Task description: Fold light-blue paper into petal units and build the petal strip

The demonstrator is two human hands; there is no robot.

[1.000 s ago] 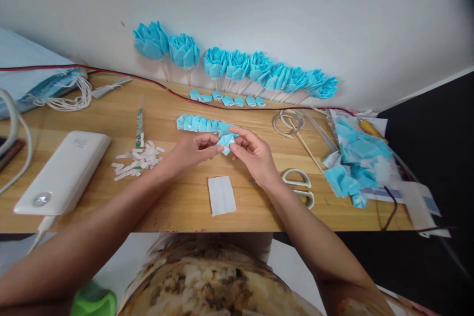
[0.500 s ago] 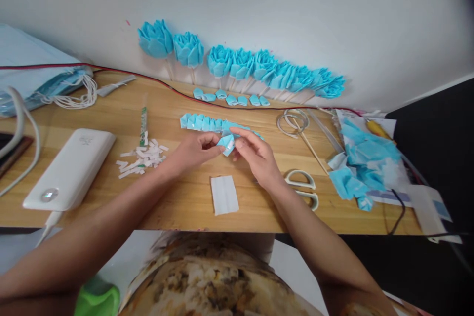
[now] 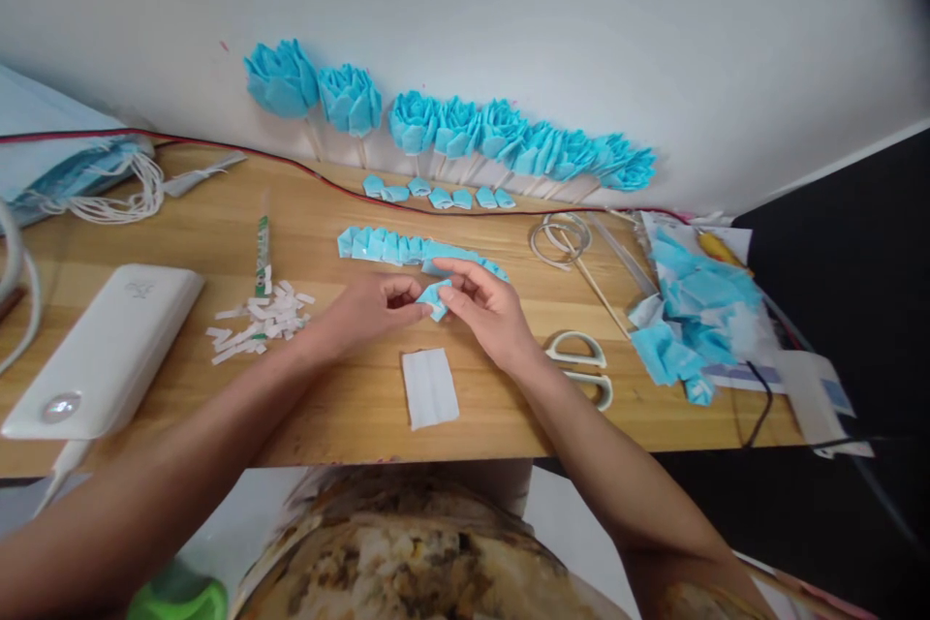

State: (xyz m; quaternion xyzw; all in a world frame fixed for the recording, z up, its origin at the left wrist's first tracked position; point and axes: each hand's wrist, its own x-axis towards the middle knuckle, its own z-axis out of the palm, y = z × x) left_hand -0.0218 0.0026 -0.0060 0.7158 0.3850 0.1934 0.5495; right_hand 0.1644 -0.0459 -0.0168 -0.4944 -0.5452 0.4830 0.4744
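Both hands meet over the middle of the wooden table (image 3: pixel 349 407). My left hand (image 3: pixel 367 305) and my right hand (image 3: pixel 485 310) pinch a small folded blue paper piece (image 3: pixel 434 296) between their fingertips, just above the tabletop. Right behind it lies a row of folded blue petals (image 3: pixel 385 245). A white paper slip (image 3: pixel 430 387) lies flat in front of the hands. A second, shorter row of blue folded pieces (image 3: pixel 436 194) sits farther back. Several blue paper flowers on sticks (image 3: pixel 436 126) lean against the wall.
White-handled scissors (image 3: pixel 585 370) lie right of my right hand, with a roll of clear tape (image 3: pixel 563 237) and a wooden skewer (image 3: pixel 592 281) behind them. Blue paper scraps (image 3: pixel 690 310) pile at the right. White paper snippets (image 3: pixel 258 320), a white power bank (image 3: pixel 102 349) and face masks (image 3: pixel 87 179) lie left.
Both hands sank a little toward the table with the blue piece, and the fingers closed tighter on it. The camera view shifted slightly.
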